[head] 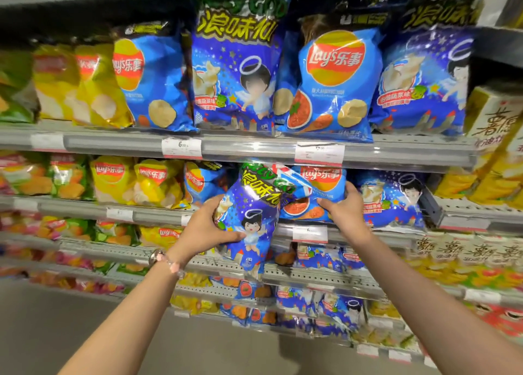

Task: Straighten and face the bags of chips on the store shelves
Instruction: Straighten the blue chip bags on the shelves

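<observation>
A dark blue bag with an angel cartoon [254, 219] hangs tilted in front of the second shelf, out past its front rail. My left hand [205, 228] grips it by its left side, thumb across the front. Just to the right, my right hand [346, 207] holds a light blue Lay's bag [314, 193] on the second shelf [353, 234], fingers curled over its right edge. The angel bag's top overlaps the Lay's bag. Another angel bag [393, 199] stands upright to the right of my right hand.
The top shelf [254, 148] carries upright blue Lay's and angel bags, with yellow Lay's bags [85, 85] at its left. Yellow and blue Lay's bags [158, 182] fill the second shelf's left. Lower shelves hold several more bags. Boxed snacks [495, 125] stand at the far right.
</observation>
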Tool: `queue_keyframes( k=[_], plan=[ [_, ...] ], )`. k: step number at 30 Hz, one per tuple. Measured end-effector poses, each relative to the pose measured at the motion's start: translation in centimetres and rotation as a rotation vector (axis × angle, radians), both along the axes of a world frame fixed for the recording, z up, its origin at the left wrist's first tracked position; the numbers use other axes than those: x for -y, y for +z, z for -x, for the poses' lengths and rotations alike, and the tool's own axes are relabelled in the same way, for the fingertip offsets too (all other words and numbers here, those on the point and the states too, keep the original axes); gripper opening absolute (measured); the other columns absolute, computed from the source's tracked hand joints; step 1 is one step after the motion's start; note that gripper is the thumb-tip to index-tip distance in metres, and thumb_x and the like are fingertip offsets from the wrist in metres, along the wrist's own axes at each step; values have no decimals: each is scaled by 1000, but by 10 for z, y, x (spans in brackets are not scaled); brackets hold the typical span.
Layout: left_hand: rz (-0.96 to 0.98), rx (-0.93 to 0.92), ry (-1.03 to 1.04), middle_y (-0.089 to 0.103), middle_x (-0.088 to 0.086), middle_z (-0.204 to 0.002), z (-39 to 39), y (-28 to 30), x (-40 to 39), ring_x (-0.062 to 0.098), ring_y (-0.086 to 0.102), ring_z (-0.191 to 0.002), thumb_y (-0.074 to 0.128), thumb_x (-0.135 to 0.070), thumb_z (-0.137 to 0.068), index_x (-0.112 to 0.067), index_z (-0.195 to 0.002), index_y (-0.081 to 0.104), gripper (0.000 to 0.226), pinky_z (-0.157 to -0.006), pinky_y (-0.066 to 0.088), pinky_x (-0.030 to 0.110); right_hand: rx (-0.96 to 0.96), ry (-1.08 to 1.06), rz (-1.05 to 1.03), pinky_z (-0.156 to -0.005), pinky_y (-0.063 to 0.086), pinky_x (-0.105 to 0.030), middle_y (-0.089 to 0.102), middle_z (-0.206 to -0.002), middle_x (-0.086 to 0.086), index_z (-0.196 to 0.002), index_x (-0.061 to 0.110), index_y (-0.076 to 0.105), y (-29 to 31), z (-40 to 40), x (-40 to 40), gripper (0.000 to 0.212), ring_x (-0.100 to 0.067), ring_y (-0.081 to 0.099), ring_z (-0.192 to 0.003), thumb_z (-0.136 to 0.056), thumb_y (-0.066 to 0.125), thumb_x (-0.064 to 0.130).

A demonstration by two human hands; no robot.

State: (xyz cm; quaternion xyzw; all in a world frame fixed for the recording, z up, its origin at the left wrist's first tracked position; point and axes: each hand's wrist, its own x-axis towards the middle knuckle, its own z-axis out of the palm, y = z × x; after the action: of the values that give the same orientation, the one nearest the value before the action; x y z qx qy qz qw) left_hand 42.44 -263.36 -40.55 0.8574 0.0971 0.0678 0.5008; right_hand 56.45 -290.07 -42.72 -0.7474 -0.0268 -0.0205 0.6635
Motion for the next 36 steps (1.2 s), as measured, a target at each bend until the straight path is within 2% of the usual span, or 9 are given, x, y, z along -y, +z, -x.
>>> queue_keyframes(
  k=[4,6,8,16,22,26,29,32,36],
  plan=[
    [23,34,-49,72,-12,-102,9,2,-13,6,69,-92,86,-40,-40,-36,-111,53,78,-79,56,26,36,11,75,-80,55,-39,66,-106,-12,-118,4,56,3,10,-21,50,-25,65,-92,-72,77,-2],
    [18,42,-41,71,-4,-107,17,-3,-25,11,69,-95,89,-37,-42,-27,-118,55,84,-81,56,29,50,10,109,-82,56,-43,67,-106,-14,-116,4,58,1,13,-37,51,-27,65,-93,-70,78,-1],
    [14,37,-37,72,-9,-101,28,-9,-39,4,68,-91,94,-23,-48,-19,-119,54,81,-77,55,21,64,7,109,-83,55,-44,68,-105,-14,-114,4,60,-2,15,-55,50,-26,66,-94,-67,80,1],
    [37,13,23,72,-22,-81,62,-22,-78,-6,67,-72,86,4,-60,-15,-117,54,69,-59,50,10,34,51,153,-77,43,-24,64,-114,-15,-117,0,56,-7,16,-122,44,-23,60,-99,-77,75,4],
    [68,-1,-31,74,-12,-90,67,-26,-85,11,71,-83,87,-2,-60,-19,-114,55,65,-55,54,20,11,58,282,-86,49,-35,64,-118,-13,-120,6,51,-14,6,-131,48,-29,60,-107,-79,75,15],
    [84,-2,-83,73,-4,-103,59,-24,-81,15,71,-91,92,-32,-46,-23,-121,54,84,-62,57,27,-59,121,364,-94,46,-35,56,-129,-18,-131,4,44,-1,5,-126,45,-33,55,-115,-89,60,9],
    [121,2,-116,73,-6,-100,49,-24,-74,14,71,-88,94,-19,-50,-30,-114,55,76,-60,56,24,-5,100,398,-103,35,-31,35,-148,-17,-148,7,21,-1,13,-115,65,-32,39,-133,-91,52,-1],
    [130,16,-154,73,-18,-94,40,-26,-64,6,70,-85,95,-19,-50,-31,-109,55,72,-70,56,22,6,-23,191,-102,34,-24,37,-143,-8,-147,10,25,-3,42,-100,60,-20,39,-132,-94,54,10],
    [180,19,-189,73,-8,-101,26,-26,-42,14,70,-93,90,-32,-41,-25,-115,54,82,-78,57,29,-108,68,-238,-80,43,-23,55,-118,-2,-128,18,45,5,87,-89,29,-10,56,-97,-103,33,26]
  ],
)
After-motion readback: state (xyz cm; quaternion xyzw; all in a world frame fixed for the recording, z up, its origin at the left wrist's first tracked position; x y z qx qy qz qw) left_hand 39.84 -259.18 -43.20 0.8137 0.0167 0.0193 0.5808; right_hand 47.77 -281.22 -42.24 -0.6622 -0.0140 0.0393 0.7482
